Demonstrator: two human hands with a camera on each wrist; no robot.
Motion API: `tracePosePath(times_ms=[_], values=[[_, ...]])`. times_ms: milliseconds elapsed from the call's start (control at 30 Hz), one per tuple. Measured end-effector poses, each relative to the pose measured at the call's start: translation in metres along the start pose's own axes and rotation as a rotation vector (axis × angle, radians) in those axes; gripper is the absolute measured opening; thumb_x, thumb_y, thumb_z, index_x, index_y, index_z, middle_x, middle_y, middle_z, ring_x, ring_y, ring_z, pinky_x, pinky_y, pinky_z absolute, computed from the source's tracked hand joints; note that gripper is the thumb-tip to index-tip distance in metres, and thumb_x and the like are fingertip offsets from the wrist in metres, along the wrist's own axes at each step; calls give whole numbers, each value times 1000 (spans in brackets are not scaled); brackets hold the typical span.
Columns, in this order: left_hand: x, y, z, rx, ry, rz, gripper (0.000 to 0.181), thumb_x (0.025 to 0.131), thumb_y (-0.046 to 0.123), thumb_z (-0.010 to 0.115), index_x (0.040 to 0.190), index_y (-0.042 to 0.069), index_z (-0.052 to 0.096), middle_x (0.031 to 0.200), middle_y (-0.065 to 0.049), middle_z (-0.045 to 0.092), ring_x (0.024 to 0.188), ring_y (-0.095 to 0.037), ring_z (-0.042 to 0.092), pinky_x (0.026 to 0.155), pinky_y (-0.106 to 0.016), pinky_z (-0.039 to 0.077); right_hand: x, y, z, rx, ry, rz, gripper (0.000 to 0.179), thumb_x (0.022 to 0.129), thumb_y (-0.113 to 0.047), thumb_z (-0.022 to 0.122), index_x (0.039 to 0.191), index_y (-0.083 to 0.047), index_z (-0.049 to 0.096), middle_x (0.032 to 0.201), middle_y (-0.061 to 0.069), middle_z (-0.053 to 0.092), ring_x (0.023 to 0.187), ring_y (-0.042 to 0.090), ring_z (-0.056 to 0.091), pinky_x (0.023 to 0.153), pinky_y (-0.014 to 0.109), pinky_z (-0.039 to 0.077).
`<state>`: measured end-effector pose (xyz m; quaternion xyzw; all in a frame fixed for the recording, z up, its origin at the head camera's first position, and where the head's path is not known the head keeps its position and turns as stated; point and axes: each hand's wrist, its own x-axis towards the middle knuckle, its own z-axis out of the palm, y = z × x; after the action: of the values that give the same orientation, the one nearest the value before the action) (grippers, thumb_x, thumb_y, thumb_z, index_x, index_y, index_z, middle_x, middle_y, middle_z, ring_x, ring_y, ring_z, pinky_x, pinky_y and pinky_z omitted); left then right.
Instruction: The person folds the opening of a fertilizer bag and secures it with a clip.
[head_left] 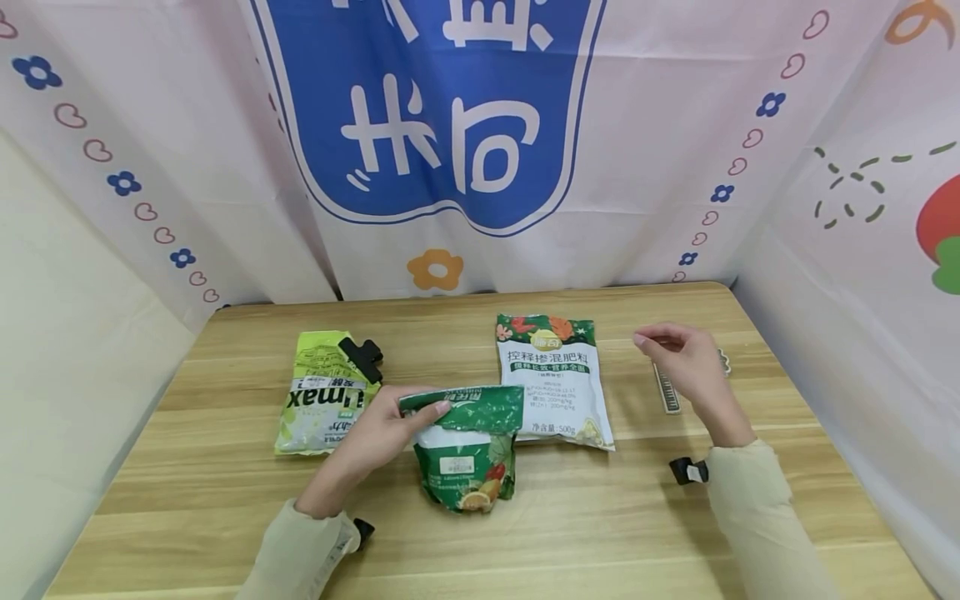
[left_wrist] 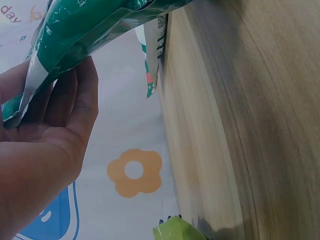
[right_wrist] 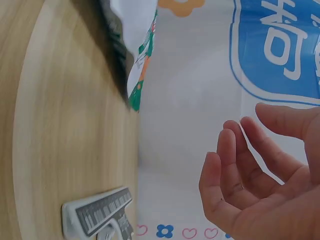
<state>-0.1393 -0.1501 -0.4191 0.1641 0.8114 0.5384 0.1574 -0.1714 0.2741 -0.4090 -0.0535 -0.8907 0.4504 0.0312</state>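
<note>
My left hand (head_left: 382, 429) grips a green and white bag (head_left: 468, 454) with fruit pictures by the left end of its top, thumb in front and fingers behind. The bag's top is folded over. In the left wrist view the bag (left_wrist: 95, 35) lies across the palm side of the fingers. My right hand (head_left: 686, 367) holds nothing; its fingers are loosely bent in the air over the table's right side. Below it is a flat piece with a piano-key pattern (right_wrist: 102, 212), partly hidden by the hand in the head view.
A white and green 500g fertilizer bag (head_left: 551, 379) lies flat behind the held bag. To the left lies a yellow-green bag (head_left: 318, 404) with a black clip (head_left: 363, 358) on its upper right corner. A printed cloth (head_left: 637, 167) hangs behind the wooden table (head_left: 600, 533).
</note>
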Motion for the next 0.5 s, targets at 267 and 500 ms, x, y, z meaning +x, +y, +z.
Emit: tracePosePath(times_ms=[267, 500], values=[[-1, 1, 0, 9, 14, -21, 23, 107, 34, 61, 113, 19, 79, 106, -1, 80, 100, -16, 72, 91, -31, 57, 10, 15, -2, -95, 31, -8, 38, 104, -35, 66, 126, -5, 74, 123, 20, 74, 105, 29, 71, 84, 29, 52], [0, -1, 0, 16, 17, -18, 24, 107, 33, 62, 112, 17, 79, 106, -2, 80, 97, -14, 72, 89, -30, 57, 16, 28, -4, -215, 57, -8, 37, 101, -27, 69, 123, 4, 71, 118, 27, 73, 107, 41, 70, 84, 41, 53]])
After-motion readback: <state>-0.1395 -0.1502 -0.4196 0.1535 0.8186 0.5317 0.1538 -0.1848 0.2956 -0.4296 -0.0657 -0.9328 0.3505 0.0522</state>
